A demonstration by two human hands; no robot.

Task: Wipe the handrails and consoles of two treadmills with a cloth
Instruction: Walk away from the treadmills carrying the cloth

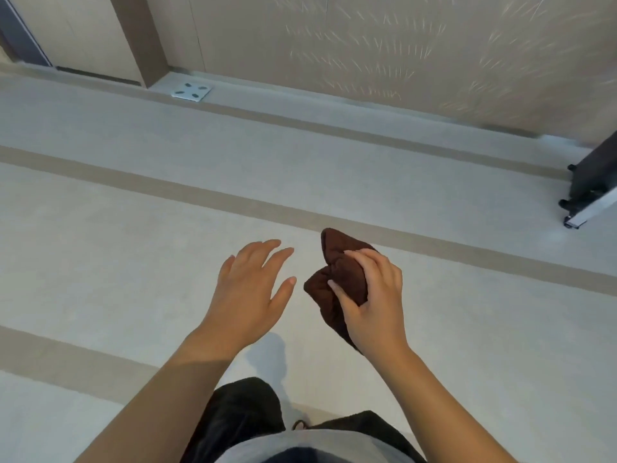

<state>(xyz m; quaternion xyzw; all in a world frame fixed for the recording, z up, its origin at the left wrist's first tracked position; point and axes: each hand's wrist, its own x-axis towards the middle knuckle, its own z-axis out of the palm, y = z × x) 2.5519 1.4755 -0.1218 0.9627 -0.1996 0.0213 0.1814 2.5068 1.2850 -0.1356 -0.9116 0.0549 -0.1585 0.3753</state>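
A dark brown cloth (335,262) is bunched up in my right hand (374,302), which grips it at waist height above the floor. My left hand (248,292) hovers just to the left of the cloth, fingers spread, palm down, holding nothing and not touching the cloth. At the right edge a dark machine base with small wheels and a silver rail end (591,195) shows; it may be part of a treadmill. No handrail or console is in view.
Pale grey floor with tan stripes (200,195) stretches ahead to a beige patterned wall (400,61). A white bathroom scale (191,91) lies on the floor by the wall at upper left, beside a door frame (140,38). My dark trousers show below.
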